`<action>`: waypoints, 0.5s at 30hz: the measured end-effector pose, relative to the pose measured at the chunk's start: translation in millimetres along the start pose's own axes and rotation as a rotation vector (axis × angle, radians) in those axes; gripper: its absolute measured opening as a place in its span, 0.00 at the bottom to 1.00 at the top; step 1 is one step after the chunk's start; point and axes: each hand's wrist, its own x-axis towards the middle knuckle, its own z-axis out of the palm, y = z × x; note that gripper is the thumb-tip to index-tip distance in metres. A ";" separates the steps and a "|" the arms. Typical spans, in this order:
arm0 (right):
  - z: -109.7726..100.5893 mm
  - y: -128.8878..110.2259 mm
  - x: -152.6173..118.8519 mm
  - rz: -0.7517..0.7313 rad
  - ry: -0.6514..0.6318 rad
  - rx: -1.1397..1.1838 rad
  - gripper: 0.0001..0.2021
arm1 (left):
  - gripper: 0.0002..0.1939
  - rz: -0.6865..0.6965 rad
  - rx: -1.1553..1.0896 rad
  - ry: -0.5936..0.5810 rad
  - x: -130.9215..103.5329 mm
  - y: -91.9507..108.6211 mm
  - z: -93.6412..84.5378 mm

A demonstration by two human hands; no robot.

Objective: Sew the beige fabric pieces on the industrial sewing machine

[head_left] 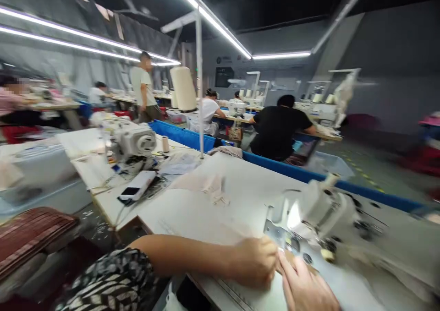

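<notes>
My left hand [256, 261] is curled closed at the front edge of the sewing machine's plate, its fingertips meeting those of my right hand [304, 281]. Between the fingertips shows a small bit of pale material, too blurred to make out. The fingers of my right hand are pressed together and point towards the left. Just beyond both hands is a white sewing machine [321, 210] with its lamp lit. A pale, thin cloth [202, 182] lies on the white table [250, 182] behind my left forearm.
Another sewing machine [132, 141], a white phone-like device [139, 186] and a thread cone [184, 89] are at the left. A blue trough [271, 164] runs along the table's far edge. Several people work beyond; one person [142, 84] stands. A brown seat [34, 233] is at left.
</notes>
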 end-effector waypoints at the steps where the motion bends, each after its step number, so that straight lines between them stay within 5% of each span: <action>1: -11.1 -6.8 2.9 0.065 -0.046 0.003 0.18 | 0.10 0.004 -0.023 -0.001 -0.4 0.4 -2.5; 3: -27.8 -16.8 11.1 0.167 -0.137 0.024 0.17 | 0.10 -0.041 -0.071 0.048 -1.0 -2.9 -6.4; 8: -36.5 -12.6 17.2 0.403 -0.137 0.012 0.15 | 0.14 -0.051 -0.254 0.134 -1.5 -23.4 -8.9; 15: -36.4 -7.3 12.1 0.476 -0.184 0.071 0.16 | 0.15 -0.001 -0.306 0.120 1.6 -35.4 -6.3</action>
